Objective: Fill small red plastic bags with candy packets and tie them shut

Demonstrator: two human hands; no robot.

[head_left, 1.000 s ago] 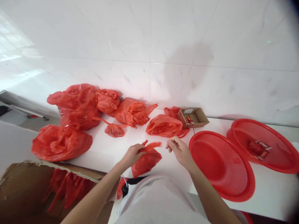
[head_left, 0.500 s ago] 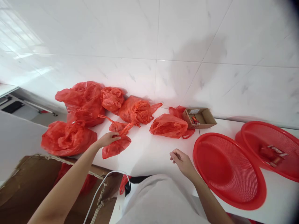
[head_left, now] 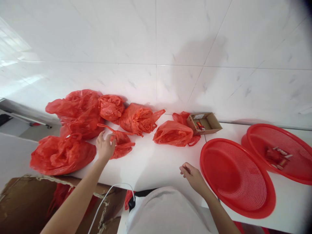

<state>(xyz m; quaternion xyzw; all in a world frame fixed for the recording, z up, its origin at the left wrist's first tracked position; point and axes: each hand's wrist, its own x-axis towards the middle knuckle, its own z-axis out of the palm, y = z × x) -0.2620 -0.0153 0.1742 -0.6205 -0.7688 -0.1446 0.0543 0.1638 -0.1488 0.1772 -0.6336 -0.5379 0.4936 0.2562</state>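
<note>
Left hand (head_left: pixel 105 146) spread by small red bags (head_left: pixel 122 150), right hand (head_left: pixel 191 175) curled near red basket (head_left: pixel 226 170)

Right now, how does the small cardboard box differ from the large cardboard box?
The small box sits on the white table; the large box is at lower left, past the table's near edge. The small box has neat edges, the large box a ragged rim. The small box holds red packets, the large box red plastic. Both are brown and open-topped.

No text is legible: packets (head_left: pixel 280 157) in the far right basket (head_left: pixel 292 138) seem printed; the label (head_left: pixel 199 116) on the box (head_left: pixel 210 131) blurs.
</note>
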